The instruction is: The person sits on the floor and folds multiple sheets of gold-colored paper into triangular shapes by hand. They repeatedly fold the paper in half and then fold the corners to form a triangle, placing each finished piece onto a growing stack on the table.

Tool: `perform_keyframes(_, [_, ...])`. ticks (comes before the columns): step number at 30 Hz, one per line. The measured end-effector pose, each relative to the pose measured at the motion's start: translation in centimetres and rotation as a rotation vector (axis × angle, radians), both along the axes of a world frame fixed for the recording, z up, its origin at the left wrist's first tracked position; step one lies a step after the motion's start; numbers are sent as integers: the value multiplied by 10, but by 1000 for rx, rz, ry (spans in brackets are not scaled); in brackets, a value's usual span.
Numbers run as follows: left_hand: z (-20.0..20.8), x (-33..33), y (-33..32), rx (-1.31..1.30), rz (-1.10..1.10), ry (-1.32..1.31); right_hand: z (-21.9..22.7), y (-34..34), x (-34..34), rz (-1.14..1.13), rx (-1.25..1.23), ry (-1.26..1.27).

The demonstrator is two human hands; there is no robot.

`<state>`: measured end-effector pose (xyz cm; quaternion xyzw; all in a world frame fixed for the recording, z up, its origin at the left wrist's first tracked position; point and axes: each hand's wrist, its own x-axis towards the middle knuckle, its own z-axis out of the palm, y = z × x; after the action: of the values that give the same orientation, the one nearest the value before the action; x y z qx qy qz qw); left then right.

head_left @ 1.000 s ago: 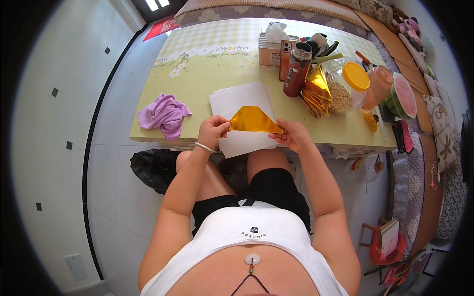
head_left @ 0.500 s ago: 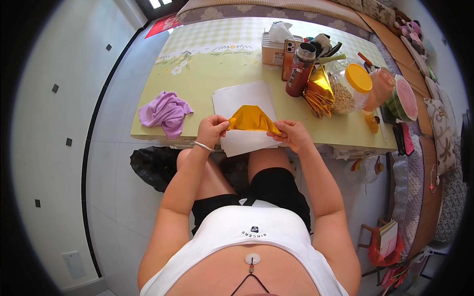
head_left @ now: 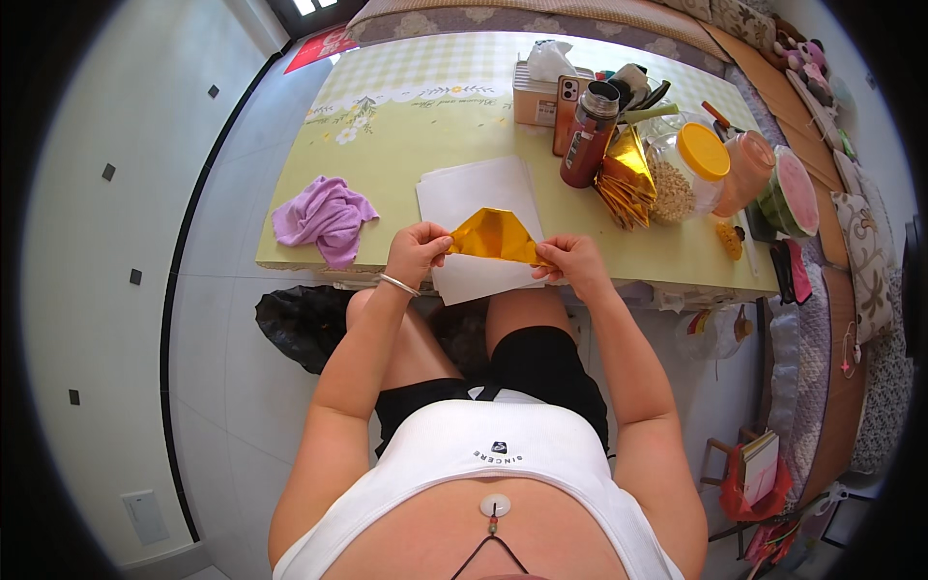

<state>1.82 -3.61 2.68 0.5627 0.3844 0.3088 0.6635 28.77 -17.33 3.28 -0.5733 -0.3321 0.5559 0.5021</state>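
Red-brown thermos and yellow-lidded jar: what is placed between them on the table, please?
In the head view, a bundle of folded gold foil sits between the red-brown thermos and the yellow-lidded jar.

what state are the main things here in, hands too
Gold foil sheet: folded, held at both ends
Left hand: pinching the foil's left end
Right hand: pinching its right end
White paper stack: flat, unevenly piled
Purple cloth: crumpled
Maroon thermos: upright, uncapped
Phone: standing on end
Yellow-lidded jar: lid on, partly filled
Watermelon: cut, pink flesh showing
Tissue box: tissue sticking out
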Motion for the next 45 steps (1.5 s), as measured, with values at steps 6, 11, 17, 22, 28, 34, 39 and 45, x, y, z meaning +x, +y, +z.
perform_keyframes(6, [2,6,0,16,-5,-1,-10,-2,-1,-30,81,-30])
perform_keyframes(11, [1,11,-2,46,-11,-3,-12,-6,-4,-67,131,-138])
perform_keyframes(17, [-5,12,-1,15,91,16,-7,-5,-7,-111,141,-63])
perform_keyframes(22, [-3,9,-2,-39,-40,89,-22,-4,4,-127,180,-102])
perform_keyframes(28, [-4,9,-4,117,-62,281,-19,-6,1,-149,192,-288])
perform_keyframes(34, [7,14,-4,25,-40,170,-13,-6,12,-197,187,63])
perform_keyframes(39, [42,44,-12,-320,-36,-79,-37,-5,14,-399,246,14])
perform_keyframes(45, [64,151,-58,-678,-321,-388,-53,-1,-9,-432,425,-903])
